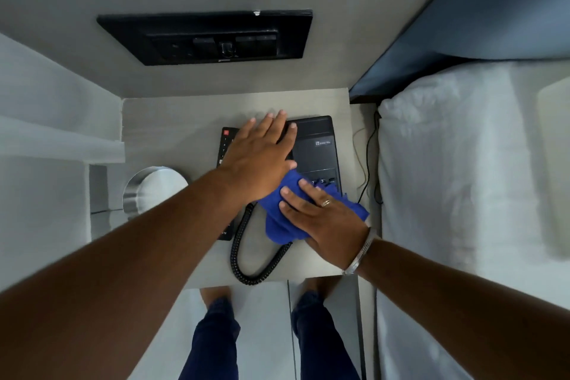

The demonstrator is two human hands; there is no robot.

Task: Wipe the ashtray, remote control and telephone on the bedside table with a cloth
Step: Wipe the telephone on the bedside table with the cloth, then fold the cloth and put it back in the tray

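Pressing flat with fingers spread, our right hand pins the blue cloth against the lower keypad end of the black telephone, which sits at the right of the bedside table. Our left hand lies open, palm down, over what seems to be the handset, gripping nothing. Beside the phone's left edge we see the remote control, mostly hidden under that arm, and the metal ashtray farther left.
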